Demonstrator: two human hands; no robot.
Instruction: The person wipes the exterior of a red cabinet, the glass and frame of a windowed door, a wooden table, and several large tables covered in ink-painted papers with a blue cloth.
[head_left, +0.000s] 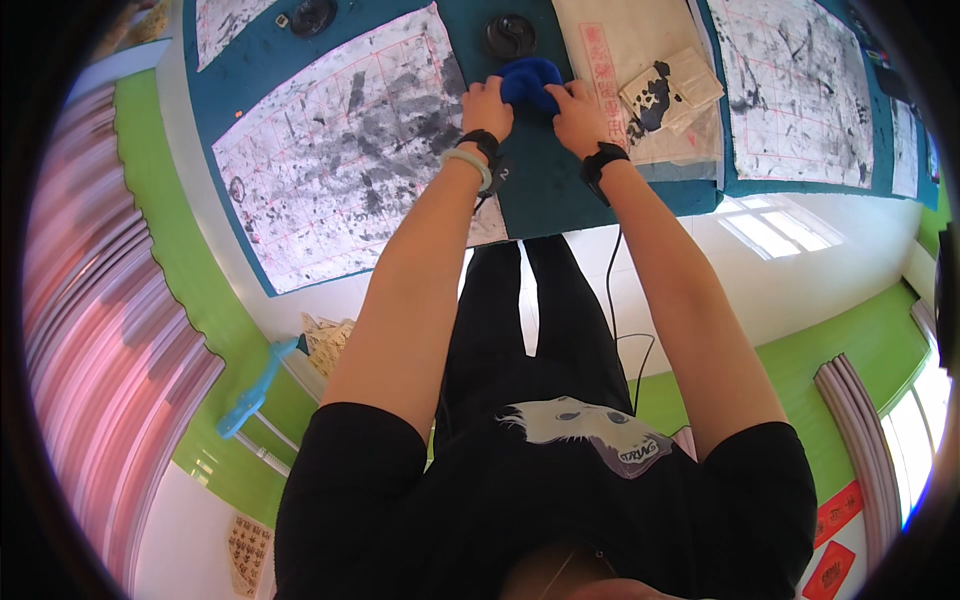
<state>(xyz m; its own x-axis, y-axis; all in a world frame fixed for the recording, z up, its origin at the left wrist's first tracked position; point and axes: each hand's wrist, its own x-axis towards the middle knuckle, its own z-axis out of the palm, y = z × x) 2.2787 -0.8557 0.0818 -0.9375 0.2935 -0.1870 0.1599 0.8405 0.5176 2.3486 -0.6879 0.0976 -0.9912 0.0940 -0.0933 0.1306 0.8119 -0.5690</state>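
Both hands have hold of a bunched blue cloth (531, 78) over the dark teal table cover (536, 180). My left hand (487, 109) grips its left end, beside the right edge of an ink-stained gridded calligraphy mat (337, 157). At the cloth's right end, the fingers of my right hand (581, 116) pinch its edge. Just beyond the cloth lies a round black ink dish (510, 36) with a curved divider. To the right of my right hand, a folded wad of paper (671, 90) with black ink blots rests on brown paper sheets (592, 30) bearing red writing.
A second stained gridded mat (802, 97) lies on the adjoining table at right. Another black dish (313, 16) sits at far left. A black cable (611, 285) hangs past the table's front edge. Behind me are a light blue chair-like object (255, 394) and striped curtains (112, 300).
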